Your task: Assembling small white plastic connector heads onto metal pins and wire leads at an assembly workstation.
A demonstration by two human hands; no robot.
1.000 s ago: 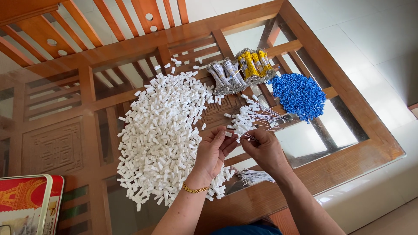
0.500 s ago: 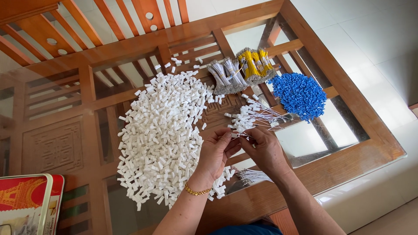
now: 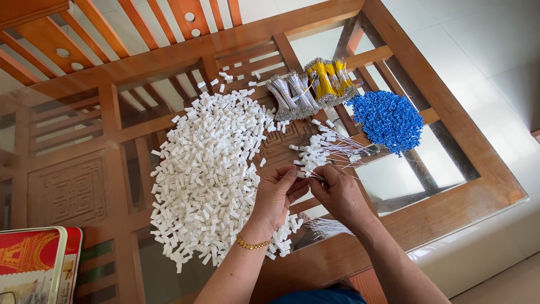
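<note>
The left hand (image 3: 277,198) and right hand (image 3: 337,194) meet fingertip to fingertip, both pinching a small white plastic connector on thin white wires (image 3: 306,174) between them. Doing this well likely means holding the piece square and keeping the fine wires straight, not bent. Just beyond the fingers lies a loose cluster of finished white wired pieces (image 3: 326,149); left of the left hand spreads a big heap of small white plastic blocks (image 3: 208,174). Farther off sit a pile of blue plastic pieces (image 3: 388,119) and yellow and grey wire bundles (image 3: 309,90) — all on a glass-topped wooden table (image 3: 450,112). Pale floor tiles show to the right.
</note>
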